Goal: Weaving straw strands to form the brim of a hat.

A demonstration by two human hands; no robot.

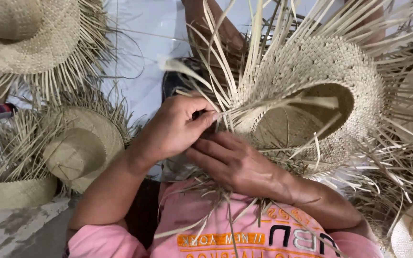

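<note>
At the upper left of the frame a finished-looking straw hat [22,36] is lying with loose fibre ends fanning out from its brim. Below it, at the middle left, a second straw hat [80,148] is resting crown-up, and a small woven basket [21,192] is sitting at the lower left, just beside that hat, with loose strands sticking out of it.

Moving toward the centre, the left forearm is rising from the lower left of the frame, bent at the elbow and angling up to the right. The left hand [173,126] is curling over, knuckles up, its fingers drawn together and its thumb pressing against them, pinching a few pale straw strands [225,114] at the edge of the unfinished hat.

Just below and right of it, the right hand [237,162] is lying palm-down, its forearm coming in from the lower right across the pink shirt [216,224]. Its fingers are stretching leftward, close together, tucking under the left hand and pressing against the fringe; their tips are hidden, so what they are gripping cannot be told.

The unfinished woven hat [326,71] is filling the centre right and upper right, tilted with its hollow crown facing the camera, long unwoven strands radiating out all around it.
</note>
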